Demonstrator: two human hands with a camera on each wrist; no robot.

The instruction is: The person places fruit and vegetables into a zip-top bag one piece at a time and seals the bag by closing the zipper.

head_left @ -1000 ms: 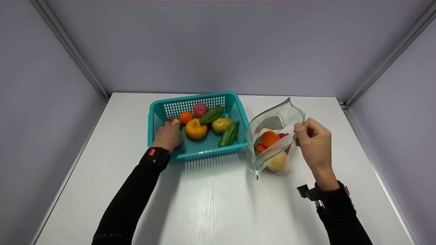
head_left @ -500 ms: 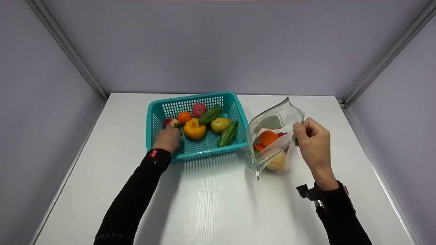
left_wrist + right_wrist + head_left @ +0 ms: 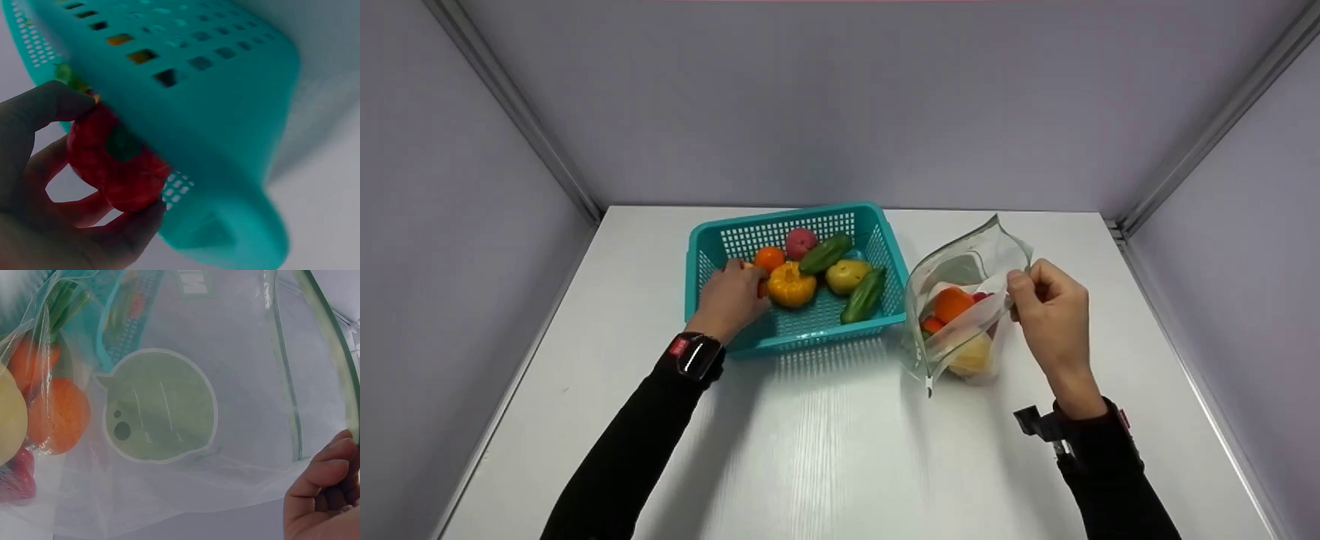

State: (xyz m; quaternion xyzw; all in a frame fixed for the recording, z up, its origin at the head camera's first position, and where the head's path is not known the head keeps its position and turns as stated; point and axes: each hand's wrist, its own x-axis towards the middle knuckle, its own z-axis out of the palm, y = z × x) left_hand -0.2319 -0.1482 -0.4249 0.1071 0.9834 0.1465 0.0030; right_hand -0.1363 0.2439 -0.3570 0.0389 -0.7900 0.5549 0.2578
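Note:
My left hand [image 3: 731, 300] reaches into the left end of the turquoise basket [image 3: 802, 343]. In the left wrist view its thumb and fingers curl round a red, lobed vegetable [image 3: 107, 152] with a dark green patch, beside the basket's rim; its exact kind is unclear. On the right, my right hand [image 3: 1054, 315] pinches the upper edge of a clear zip bag [image 3: 919, 292], which gapes at the top. Inside the bag are an orange fruit [image 3: 59, 416], an orange piece with green stalks [image 3: 34, 363], a pale yellow piece [image 3: 11, 416] and a red piece [image 3: 17, 478].
In the basket lie a small yellow-orange pumpkin [image 3: 791, 285], an orange [image 3: 769, 258], a pinkish-red fruit [image 3: 801, 242], two green cucumbers [image 3: 864, 296] and a yellow-green fruit [image 3: 847, 277]. Basket and bag stand close together on the white table [image 3: 825, 450], with grey walls around.
My left hand has shifted within the basket's left end, and a red vegetable now shows between its fingers. The reddish fruit beyond it is mostly covered again. The right hand and bag are practically still.

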